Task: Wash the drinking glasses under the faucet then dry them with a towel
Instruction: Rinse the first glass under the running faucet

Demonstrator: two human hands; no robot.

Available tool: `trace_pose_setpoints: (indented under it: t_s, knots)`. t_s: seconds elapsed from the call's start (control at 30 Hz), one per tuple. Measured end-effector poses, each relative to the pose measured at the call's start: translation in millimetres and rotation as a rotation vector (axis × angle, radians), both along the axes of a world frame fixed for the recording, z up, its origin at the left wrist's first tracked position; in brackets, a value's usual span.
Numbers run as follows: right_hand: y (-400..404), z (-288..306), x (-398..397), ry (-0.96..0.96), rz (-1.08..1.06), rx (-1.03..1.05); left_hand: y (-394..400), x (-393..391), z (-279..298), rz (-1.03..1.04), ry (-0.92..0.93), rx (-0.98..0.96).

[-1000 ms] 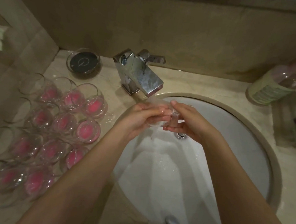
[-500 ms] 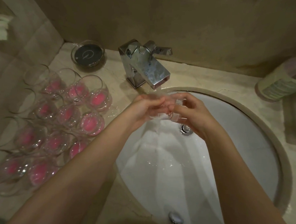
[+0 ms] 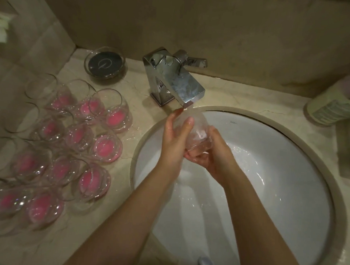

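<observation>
Spreading across the marble counter, a white round sink sits below the chrome faucet, with a cluster of pink-bottomed glasses at its left. Over the basin, the left hand and right hand both curl round one clear drinking glass, tilted just under the spout.

The glasses on the counter are clear with bright pink bottoms. The counter is creamy tan with thin dark lines (like marble). The sink is white, the faucet shiny silver. A clear dish holds a dark grey disc. The bottle has a pale green label.
</observation>
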State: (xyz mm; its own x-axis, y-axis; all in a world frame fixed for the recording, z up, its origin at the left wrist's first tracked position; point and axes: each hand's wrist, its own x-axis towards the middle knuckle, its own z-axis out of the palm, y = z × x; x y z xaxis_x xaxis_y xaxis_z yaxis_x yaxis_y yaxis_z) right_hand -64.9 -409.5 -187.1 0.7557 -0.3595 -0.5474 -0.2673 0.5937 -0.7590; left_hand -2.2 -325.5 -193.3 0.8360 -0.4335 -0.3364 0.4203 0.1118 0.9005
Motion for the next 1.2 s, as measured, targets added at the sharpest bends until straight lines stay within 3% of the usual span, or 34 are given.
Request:
trace_pose_setpoints:
  t_s: [0.13,0.23,0.3,0.4,0.43,0.63,0.7,0.83,0.9,1.0,1.07,1.13,1.2]
  knots:
    - [12.0,-8.5,1.0,0.03,0.089,-0.465,-2.4,-2.7,-4.9,0.04,-0.021,0.022]
    - [19.0,-14.4,0.4,-0.01,0.076,-0.583,-1.7,-1.8,-8.3,-0.011,-0.117,0.053]
    - [21.0,-13.1,3.3,-0.048,0.056,-0.502,-0.7,-0.2,-9.7,0.011,-0.17,0.054]
    - [20.0,-9.1,8.3,-0.098,-0.003,-0.094,0.3,-0.1,-11.4,0.031,-0.135,0.009]
    - [20.4,-8.0,8.6,-0.099,-0.002,-0.052,0.7,0.0,-12.0,0.03,-0.133,0.011]
    - [31.6,-2.1,8.0,-0.01,0.065,-0.533,0.5,-3.3,-7.2,-0.016,-0.241,0.067]
    - [31.5,-4.4,5.9,-0.061,0.036,-0.506,1.5,-3.6,-7.8,-0.028,-0.238,0.076]
    - [27.0,-6.0,6.1,-0.101,-0.017,-0.153,3.9,1.1,-5.6,-0.044,-0.165,0.021]
    - [26.3,-6.1,6.8,-0.074,-0.011,-0.177,3.6,0.2,-4.2,-0.046,-0.178,0.036]
    - [30.6,-4.7,4.6,-0.014,0.034,-0.451,2.9,-5.6,-7.3,-0.048,-0.247,0.116]
    - [33.5,-4.7,2.6,-0.019,0.034,-0.519,3.4,-8.1,-5.2,-0.052,-0.261,0.135]
    - [32.0,-7.0,2.9,-0.051,0.0,-0.475,3.8,-6.0,-3.7,-0.051,-0.228,0.117]
    - [27.7,-5.6,4.2,-0.071,-0.022,-0.263,4.4,-2.6,-0.5,-0.053,-0.098,0.074]
